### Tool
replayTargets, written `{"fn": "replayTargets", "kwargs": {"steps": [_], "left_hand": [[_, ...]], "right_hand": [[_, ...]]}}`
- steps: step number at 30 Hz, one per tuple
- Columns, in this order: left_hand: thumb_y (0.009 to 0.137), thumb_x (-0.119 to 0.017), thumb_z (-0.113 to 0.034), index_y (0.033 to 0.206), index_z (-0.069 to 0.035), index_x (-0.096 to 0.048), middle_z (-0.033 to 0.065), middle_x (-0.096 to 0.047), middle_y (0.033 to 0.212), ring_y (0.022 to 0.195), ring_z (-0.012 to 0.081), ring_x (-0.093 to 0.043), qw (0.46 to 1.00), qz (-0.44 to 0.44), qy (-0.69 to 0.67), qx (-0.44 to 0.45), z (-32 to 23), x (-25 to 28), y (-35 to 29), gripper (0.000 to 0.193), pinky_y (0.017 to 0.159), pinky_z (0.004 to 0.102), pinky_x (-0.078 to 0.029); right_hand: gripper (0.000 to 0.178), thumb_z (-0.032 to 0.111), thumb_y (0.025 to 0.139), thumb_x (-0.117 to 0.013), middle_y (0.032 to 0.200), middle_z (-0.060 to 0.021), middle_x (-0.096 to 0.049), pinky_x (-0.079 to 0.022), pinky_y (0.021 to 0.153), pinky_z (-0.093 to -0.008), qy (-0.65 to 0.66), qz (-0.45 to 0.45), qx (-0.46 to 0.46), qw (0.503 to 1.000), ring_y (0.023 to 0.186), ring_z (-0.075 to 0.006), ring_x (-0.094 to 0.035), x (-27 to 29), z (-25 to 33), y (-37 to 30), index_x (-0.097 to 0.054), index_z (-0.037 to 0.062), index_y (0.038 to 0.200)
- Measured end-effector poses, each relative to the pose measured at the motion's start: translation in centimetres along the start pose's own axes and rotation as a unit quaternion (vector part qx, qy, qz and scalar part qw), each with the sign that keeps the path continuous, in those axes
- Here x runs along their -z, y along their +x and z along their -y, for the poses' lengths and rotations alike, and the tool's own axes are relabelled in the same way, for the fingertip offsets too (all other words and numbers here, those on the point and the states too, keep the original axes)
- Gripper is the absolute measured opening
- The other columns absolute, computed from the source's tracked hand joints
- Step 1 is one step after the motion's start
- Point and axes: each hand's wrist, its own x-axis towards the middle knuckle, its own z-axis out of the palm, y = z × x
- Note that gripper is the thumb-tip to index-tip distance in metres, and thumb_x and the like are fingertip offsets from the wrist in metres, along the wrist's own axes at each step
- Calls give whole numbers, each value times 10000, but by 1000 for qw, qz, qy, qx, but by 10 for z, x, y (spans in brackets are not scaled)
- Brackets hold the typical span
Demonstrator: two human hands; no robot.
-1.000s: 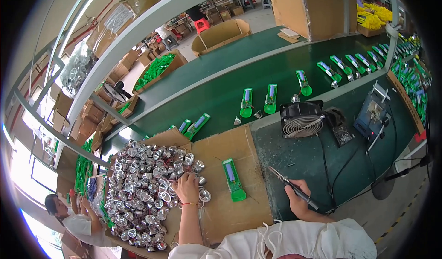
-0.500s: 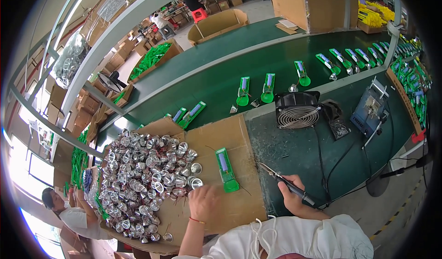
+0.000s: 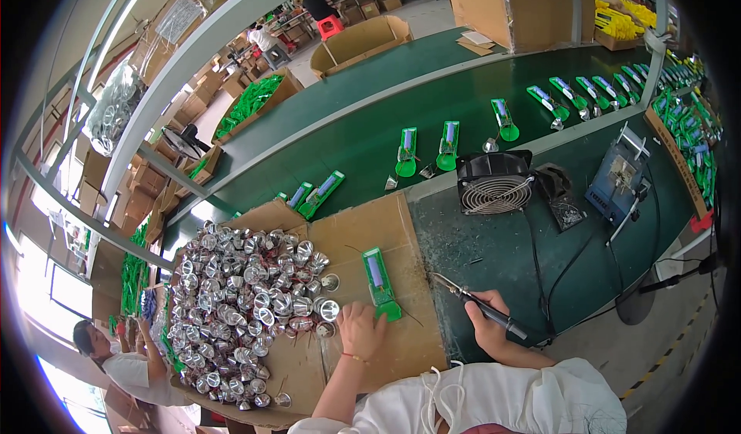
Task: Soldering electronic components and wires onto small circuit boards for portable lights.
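Observation:
On the brown cardboard lies a green plastic housing (image 3: 376,273) with a pale violet cylinder in it, its rounded end toward me and thin wires sticking out. My left hand (image 3: 361,332) rests just left of that rounded end, palm down, thumb apart from the fingers; nothing shows in it. Beside its fingers, at the edge of a large heap of silver reflector cups (image 3: 255,295), sits a single reflector cup (image 3: 329,310). My right hand (image 3: 488,320) is closed round the handle of a soldering iron (image 3: 494,315), whose tip points up and left toward the cardboard's edge.
Beyond the cardboard, green housings with cups line a green conveyor (image 3: 347,152). A black fan (image 3: 495,183), a small dark tray (image 3: 567,210) and a blue soldering unit (image 3: 617,183) with cables stand to the right. A box of green housings (image 3: 683,148) stands far right; another person sits at left.
My left hand has moved right, from the edge of the heap to beside the green housing's rounded end. My right hand and the soldering iron have hardly moved.

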Motion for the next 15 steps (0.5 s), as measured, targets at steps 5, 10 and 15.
{"fn": "replayTargets", "kwargs": {"steps": [5,10,15], "left_hand": [[669,-659,-265,733,-93,-618,59,-551,820,868,264,-486,996,64,-64,3,-2,13,-17,188,793,405,-354],[635,-692,-269,759,-104,-583,77,-519,906,857,269,-479,988,-130,-24,79,-5,24,-18,233,796,391,-352],[660,-663,-219,766,-132,-614,43,-529,874,853,251,-474,994,-66,87,20,21,14,-30,146,791,393,-336]], "right_hand": [[181,102,811,-619,736,-12,-553,-386,553,-182,11,2,-3,1000,624,-38,-459,3,-5,0,-510,3,916],[159,74,807,-610,738,-8,-547,-371,550,-182,37,-5,-20,999,624,-33,-447,1,-4,0,-515,8,916],[164,71,810,-609,743,-1,-542,-363,545,-182,33,11,-18,999,616,-30,-428,2,-6,-1,-514,12,931]]}}
